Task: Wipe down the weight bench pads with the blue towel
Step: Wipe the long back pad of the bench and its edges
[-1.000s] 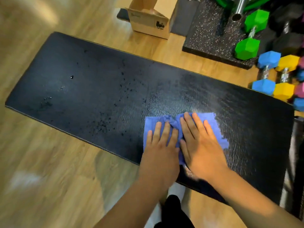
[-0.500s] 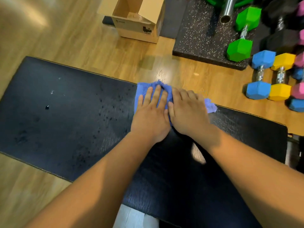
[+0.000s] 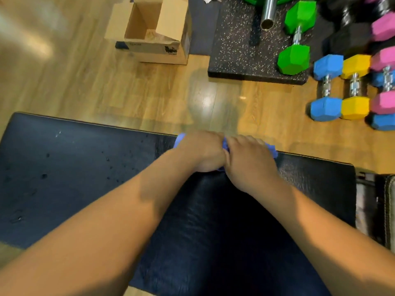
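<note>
Though mostly hidden, bunched blue towel (image 3: pixel 180 140)

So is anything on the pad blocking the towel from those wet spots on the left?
Nothing visible. The pad left of the blue towel holds only droplets; box and dumbbells sit on the floor beyond.

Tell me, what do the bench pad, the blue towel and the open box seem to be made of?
Bench pad: probably black vinyl or faux leather; glossy, crinkled grain, droplets sitting on top. Blue towel: soft cloth or thick paper, hard to tell; it crumples into folds. Box: plain brown cardboard, matte, with bent flaps.
</note>
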A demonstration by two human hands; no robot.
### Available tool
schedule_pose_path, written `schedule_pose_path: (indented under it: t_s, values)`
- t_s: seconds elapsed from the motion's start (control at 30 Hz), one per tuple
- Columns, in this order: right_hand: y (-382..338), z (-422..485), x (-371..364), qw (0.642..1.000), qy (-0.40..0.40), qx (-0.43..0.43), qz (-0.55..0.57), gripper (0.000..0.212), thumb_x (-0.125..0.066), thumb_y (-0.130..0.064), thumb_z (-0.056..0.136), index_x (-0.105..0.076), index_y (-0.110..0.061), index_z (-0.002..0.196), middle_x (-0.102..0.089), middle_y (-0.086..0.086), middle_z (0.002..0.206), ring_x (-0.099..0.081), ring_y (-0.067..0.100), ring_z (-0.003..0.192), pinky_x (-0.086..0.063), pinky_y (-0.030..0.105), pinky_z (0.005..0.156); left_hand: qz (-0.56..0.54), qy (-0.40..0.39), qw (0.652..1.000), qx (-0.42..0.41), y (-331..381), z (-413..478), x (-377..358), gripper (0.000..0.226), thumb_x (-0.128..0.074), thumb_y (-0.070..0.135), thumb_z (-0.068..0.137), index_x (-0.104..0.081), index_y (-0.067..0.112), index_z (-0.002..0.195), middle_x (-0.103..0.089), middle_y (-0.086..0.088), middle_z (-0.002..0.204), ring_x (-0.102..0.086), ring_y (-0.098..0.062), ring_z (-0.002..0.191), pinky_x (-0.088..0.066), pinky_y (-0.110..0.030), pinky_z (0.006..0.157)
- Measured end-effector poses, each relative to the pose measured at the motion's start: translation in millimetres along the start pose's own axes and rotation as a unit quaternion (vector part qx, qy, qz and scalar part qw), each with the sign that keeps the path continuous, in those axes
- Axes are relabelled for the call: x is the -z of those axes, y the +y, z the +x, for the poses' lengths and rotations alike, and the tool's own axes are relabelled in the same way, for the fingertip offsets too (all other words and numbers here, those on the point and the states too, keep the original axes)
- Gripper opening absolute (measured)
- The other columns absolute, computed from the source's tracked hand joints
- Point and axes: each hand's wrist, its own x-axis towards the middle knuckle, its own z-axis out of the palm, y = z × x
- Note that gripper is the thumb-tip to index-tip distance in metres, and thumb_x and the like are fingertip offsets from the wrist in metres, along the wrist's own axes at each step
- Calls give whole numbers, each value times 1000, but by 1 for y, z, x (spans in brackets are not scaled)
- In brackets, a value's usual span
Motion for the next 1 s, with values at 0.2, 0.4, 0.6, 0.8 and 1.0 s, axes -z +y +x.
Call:
schedule_pose_path:
  t_s: [0.2, 0.4, 0.6, 0.8, 1.0]
  values:
    - [38, -24, -1, 999, 41, -10, -15, 28, -36, -29, 75, -57, -11, 80, -57, 10, 71, -56, 34, 69, -34, 36, 62, 12, 97, 992, -80, 34, 14, -25, 30, -40, 28, 90, -53, 10, 111, -59, -11, 119, -55, -29, 109, -36, -33, 81]
    - [21, -23, -8, 994, 76, -66, -50, 42, -27, -37, 93, -56, -8, 83, -60, 15, 77, -55, 35, 74, -34, 40, 69, -26, 93, 986, -133, 9, 18, -29, 32, -28, 35, 90, -52, 16, 98, -63, -9, 107, -57, -28, 98, -34, -32, 71]
    - [-22, 2, -14, 994, 24, -88, -64, 51, -27, -45, 94, -60, -8, 85, -66, 18, 86, -59, 35, 84, -35, 40, 74, -17, 113, 982, -149, -53, 9, -24, 35, -33, 39, 95, -54, 13, 104, -62, -10, 107, -52, -25, 89, -33, -31, 69]
    - [-119, 55, -27, 995, 4, -73, -72, 54, -17, -45, 96, -62, -16, 101, -68, 10, 99, -61, 31, 93, -36, 40, 81, -23, 108, 986, -123, -159, -13, -8, 28, -34, 36, 97, -51, 14, 94, -62, -8, 102, -48, -22, 85, -32, -31, 70]
    - [-240, 121, -52, 999, 24, -21, -29, 36, -31, -37, 101, -61, -20, 108, -67, 4, 106, -60, 26, 97, -34, 37, 79, -16, 70, 997, -24, -277, -43, 16, 24, -36, 30, 97, -52, 16, 87, -65, -11, 105, -53, -28, 91, -37, -34, 72]
